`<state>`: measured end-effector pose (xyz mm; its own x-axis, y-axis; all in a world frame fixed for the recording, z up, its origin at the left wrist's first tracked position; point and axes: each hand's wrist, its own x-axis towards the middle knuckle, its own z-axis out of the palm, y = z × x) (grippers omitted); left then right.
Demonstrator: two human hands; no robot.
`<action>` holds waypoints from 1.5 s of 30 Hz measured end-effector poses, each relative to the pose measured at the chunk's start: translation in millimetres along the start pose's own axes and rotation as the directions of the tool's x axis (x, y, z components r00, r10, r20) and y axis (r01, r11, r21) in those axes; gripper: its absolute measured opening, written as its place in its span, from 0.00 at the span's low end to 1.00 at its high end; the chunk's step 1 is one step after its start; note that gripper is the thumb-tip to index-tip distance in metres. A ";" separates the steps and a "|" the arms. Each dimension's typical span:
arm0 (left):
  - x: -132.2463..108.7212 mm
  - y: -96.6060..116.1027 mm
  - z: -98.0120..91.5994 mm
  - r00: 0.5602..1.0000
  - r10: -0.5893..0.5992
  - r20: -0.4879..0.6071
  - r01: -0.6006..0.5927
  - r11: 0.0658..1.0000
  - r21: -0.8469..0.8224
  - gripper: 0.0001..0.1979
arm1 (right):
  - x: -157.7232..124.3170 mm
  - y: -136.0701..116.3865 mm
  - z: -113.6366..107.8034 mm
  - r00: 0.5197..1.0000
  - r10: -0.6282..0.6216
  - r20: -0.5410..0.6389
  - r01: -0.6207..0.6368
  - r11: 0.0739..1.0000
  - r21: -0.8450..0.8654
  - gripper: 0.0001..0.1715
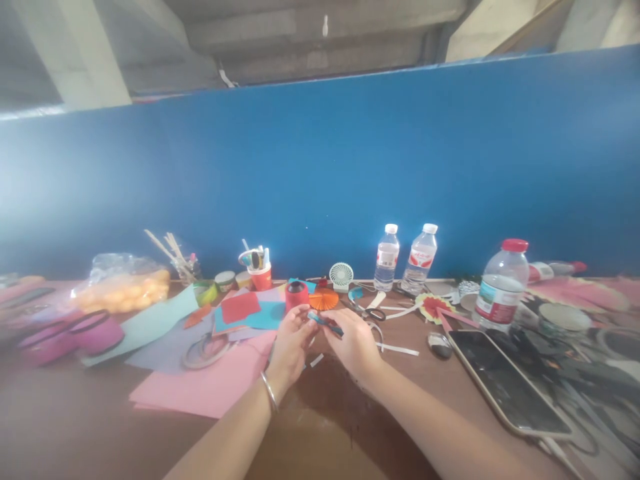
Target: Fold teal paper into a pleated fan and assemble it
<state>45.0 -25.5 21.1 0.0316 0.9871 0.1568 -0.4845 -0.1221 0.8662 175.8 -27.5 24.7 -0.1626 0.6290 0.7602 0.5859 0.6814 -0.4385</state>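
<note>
Over the near middle of the table, my left hand [291, 343] and my right hand [356, 343] meet fingertip to fingertip. Between them is a small blue strip-like piece [325, 321], light at the left end and darker at the right. Its kind is too small to make out. Fingers of both hands are pinched on it. Just behind the fingertips lie an orange pleated paper fan [324, 299] and a red roll [297, 295]. White paper scraps [317, 361] lie on the table under the hands.
Pink paper sheets [200, 380] spread to the left, near a bag of orange items [123, 287]. Behind stand a red cup of tools [260, 277], a small fan [341, 276] and water bottles [419, 261]. At right are a phone [507, 380] and a red-capped bottle [501, 287].
</note>
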 end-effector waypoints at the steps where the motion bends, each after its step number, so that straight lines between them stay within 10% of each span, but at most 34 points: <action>1: 0.8 -1.3 -0.9 1.000 -0.005 -0.001 0.005 1.000 -0.004 0.17 | 0.0 -0.3 -0.1 1.000 0.004 -0.001 -0.004 1.000 0.006 0.11; 12: -3.9 -3.9 0.2 0.976 -0.146 0.159 0.147 0.989 0.006 0.09 | -1.7 -0.2 2.5 0.997 0.080 -0.014 -0.079 0.996 0.033 0.14; 45: -10.0 2.1 11.5 0.987 -0.131 0.091 0.130 0.991 0.011 0.10 | -3.4 -2.7 0.8 0.996 0.029 -0.086 -0.025 0.999 0.042 0.09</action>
<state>53.7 -36.8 26.8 0.1742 0.9811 0.0849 -0.4665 0.0063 0.8845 174.1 -31.1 22.9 -0.0767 0.6139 0.7857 0.5564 0.6802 -0.4772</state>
